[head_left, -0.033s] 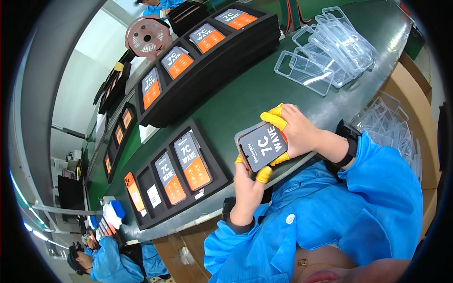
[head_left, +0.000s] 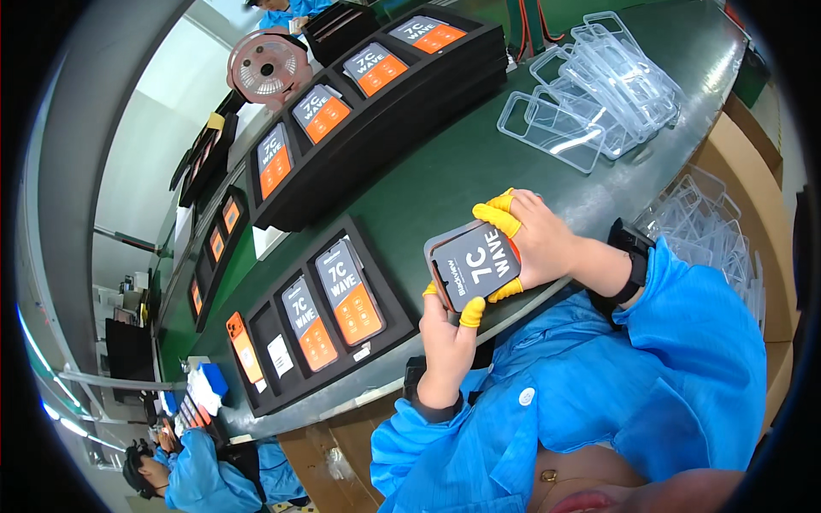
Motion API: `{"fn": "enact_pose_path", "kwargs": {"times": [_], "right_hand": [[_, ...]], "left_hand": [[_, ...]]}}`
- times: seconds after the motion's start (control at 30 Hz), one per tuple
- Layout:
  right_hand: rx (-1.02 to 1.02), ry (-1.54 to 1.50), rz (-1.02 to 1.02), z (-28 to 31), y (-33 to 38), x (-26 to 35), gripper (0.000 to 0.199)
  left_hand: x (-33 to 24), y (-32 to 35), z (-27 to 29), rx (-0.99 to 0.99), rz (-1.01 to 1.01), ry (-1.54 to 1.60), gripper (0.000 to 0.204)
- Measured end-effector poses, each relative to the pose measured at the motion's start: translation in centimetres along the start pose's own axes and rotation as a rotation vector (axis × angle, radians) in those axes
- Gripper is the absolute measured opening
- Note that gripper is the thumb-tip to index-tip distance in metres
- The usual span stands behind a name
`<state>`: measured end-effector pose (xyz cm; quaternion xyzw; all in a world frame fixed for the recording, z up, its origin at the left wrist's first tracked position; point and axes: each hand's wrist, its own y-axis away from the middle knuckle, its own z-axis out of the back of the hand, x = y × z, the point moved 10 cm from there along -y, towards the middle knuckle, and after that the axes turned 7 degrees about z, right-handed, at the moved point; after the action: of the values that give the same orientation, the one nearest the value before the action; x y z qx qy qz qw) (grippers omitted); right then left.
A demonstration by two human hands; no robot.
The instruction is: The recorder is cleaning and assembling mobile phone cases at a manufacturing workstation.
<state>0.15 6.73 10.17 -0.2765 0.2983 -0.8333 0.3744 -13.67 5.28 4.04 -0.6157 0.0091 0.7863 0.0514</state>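
Observation:
Over the table's near edge I hold a smartphone with a grey and orange screen film. A pale see-through rim, like a clear case, shows along its far left edge. My right hand wraps round its right end, yellow finger cots on the fingertips. My left hand is at the near left corner, a cotted finger at the edge and the thumb against the near side. To the left lies a black foam tray with two film-covered phones and an orange phone lying back up.
Stacked black foam trays with several phones stand at the far side. A pile of clear phone cases lies at the far right, beyond a cardboard box of more cases. A pink fan and a co-worker are on the left.
My left thumb has shifted slightly left and up, closer against the phone's near edge. The phone and my right hand have barely moved.

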Motion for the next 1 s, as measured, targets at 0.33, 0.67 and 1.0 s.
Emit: {"fn": "enact_pose_path", "kwargs": {"times": [0.33, 0.67, 1.0], "right_hand": [[0.295, -0.092, -0.288, -1.2, -1.3, -3.4, 0.060], [0.090, -0.099, -0.227, -1.0, 0.1, -0.9, 0.034], [-0.210, -0.972, -0.568, -0.6, 2.2, -1.8, 0.035]], "left_hand": [[-1.0, -1.6, 0.8, -0.109, -0.097, 0.042, 0.025], [-2.7, -1.0, 1.8, -0.050, 0.089, -0.304, 0.027], [-0.2, 1.8, -7.1, 0.476, -0.029, -0.106, 0.033]]}}
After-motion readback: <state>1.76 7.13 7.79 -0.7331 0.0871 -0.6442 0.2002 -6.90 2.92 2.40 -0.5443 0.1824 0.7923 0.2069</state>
